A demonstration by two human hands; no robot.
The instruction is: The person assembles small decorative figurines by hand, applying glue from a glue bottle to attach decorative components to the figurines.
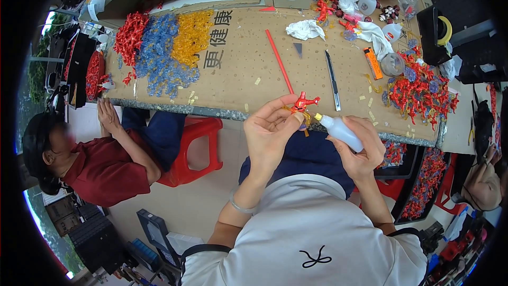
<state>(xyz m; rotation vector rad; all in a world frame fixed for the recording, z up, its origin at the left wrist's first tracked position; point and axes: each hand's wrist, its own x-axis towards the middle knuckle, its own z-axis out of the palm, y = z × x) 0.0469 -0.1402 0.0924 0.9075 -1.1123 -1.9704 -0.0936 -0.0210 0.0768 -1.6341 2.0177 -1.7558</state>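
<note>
My left hand point(272, 130) pinches a small red plastic figure point(302, 101) between thumb and fingers, above the table's near edge. Yellow and blue clear plastic shows beneath the red part; my fingers hide some of it. Wrapped round a white squeeze bottle point(343, 133), my right hand point(366, 148) tilts its yellow tip point(318, 117) toward the figure. The tip is close to the figure; whether it touches, I cannot tell. Beyond my hands lie a red stick point(279, 61) and a craft knife point(333, 80) on the cardboard-covered table point(243, 58).
Piles of red pieces point(130, 37), blue pieces point(159, 47) and yellow pieces point(191, 37) lie at the far left. Assembled figures point(415, 98) heap at the right, near an orange box point(373, 63) and a tape dispenser point(443, 32). A person point(100, 153) sits at the left.
</note>
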